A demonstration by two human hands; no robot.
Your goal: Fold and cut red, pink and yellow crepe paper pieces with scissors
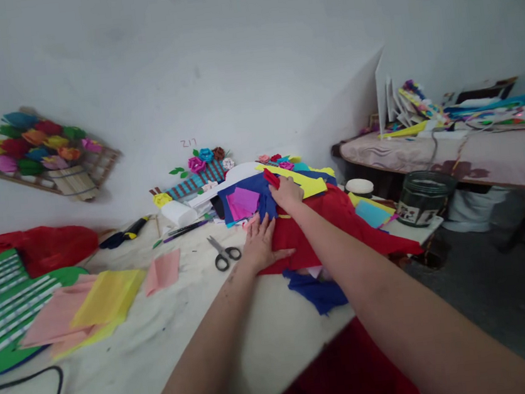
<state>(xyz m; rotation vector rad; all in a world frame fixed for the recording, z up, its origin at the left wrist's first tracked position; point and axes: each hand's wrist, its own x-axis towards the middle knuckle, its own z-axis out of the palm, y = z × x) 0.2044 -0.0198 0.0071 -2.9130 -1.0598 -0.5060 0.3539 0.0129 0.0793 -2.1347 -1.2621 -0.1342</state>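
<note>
My left hand (261, 246) lies flat with fingers spread at the left edge of a large red cloth (327, 224). Just left of it, scissors (224, 252) with black handles rest on the table. Farther up the pile, my right hand (288, 193) is closed on a small folded red piece (271, 178), whose material I cannot make out. Around the hands lie blue cloth (267, 204), purple squares (243, 203) and a yellow sheet (306, 183). Another blue scrap (318, 292) lies at the table's near edge.
Pink and yellow sheets (107, 297) partly cover a green guitar-shaped piece (7, 308) at left. A black-and-yellow cutter (136, 228), pens (185, 230) and paper flowers (197, 164) sit toward the wall. A dark glass jar (422, 198) stands right. A bouquet (43, 146) hangs on the wall.
</note>
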